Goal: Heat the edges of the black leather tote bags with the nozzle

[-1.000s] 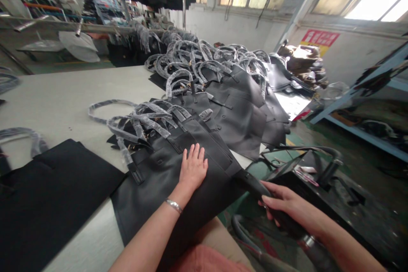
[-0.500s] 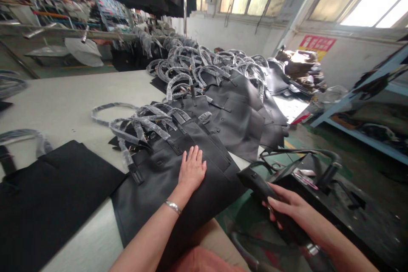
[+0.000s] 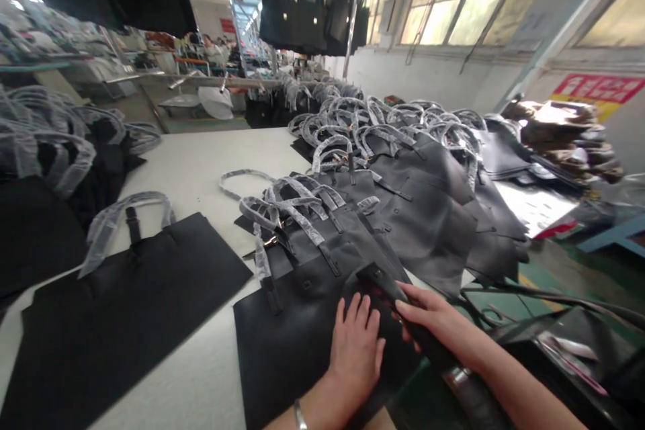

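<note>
A black bag (image 3: 297,322) with plastic-wrapped handles lies flat on top of others at the table's front edge. My left hand (image 3: 357,346) rests palm down on it, fingers a little spread. My right hand (image 3: 428,319) is wrapped round the grip of a black handheld tool (image 3: 377,282) with a thick dark hose. The tool's head hangs over the bag, close to my left fingertips; whether it touches the leather I cannot tell. To the left lies another black bag (image 3: 136,309), its wrapped handles pointing away.
Behind are piled dark bags (image 3: 423,201) with wrapped handles, and more bags (image 3: 35,222) at the far left. A black box (image 3: 559,369) holding small items stands at the lower right, near a blue frame (image 3: 617,235). The pale table (image 3: 191,198) lies between.
The view has turned left. My right hand has brought the tool from beside the table to over the bag. My left hand still lies on the bag, now nearer its front.
</note>
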Tool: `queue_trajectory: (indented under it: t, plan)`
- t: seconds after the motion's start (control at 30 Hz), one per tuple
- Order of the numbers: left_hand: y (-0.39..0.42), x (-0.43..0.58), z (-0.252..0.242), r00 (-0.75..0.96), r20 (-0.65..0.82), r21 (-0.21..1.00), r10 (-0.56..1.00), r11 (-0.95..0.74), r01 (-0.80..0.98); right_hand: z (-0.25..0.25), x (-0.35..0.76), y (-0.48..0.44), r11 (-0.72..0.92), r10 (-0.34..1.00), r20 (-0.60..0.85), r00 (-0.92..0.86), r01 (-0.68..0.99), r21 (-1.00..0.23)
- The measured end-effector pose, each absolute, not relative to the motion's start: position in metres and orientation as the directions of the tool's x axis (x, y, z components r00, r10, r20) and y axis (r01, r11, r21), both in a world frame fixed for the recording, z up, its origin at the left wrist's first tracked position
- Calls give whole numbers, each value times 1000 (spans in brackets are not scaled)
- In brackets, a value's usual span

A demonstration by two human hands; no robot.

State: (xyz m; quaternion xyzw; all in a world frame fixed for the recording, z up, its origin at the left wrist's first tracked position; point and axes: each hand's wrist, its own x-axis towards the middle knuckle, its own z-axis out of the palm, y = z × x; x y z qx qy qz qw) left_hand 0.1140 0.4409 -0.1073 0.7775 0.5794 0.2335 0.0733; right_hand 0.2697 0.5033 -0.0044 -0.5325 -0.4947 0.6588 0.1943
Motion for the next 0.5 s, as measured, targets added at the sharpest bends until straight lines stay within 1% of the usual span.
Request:
queue_trajectory:
  t: [0.13, 0.33, 0.5]
  plan:
    - [434, 105, -113, 265, 278, 388, 923, -361, 848, -8, 234, 524, -451, 691, -549, -469, 314, -836]
    - [437, 105, -112, 252, 272, 371, 929, -343, 863, -10, 209, 541, -455, 682, -562, -468, 331, -827]
    - [437, 103, -108, 273, 273, 387, 923, -365, 847, -4, 216, 538, -445, 620, -600, -505, 403, -799]
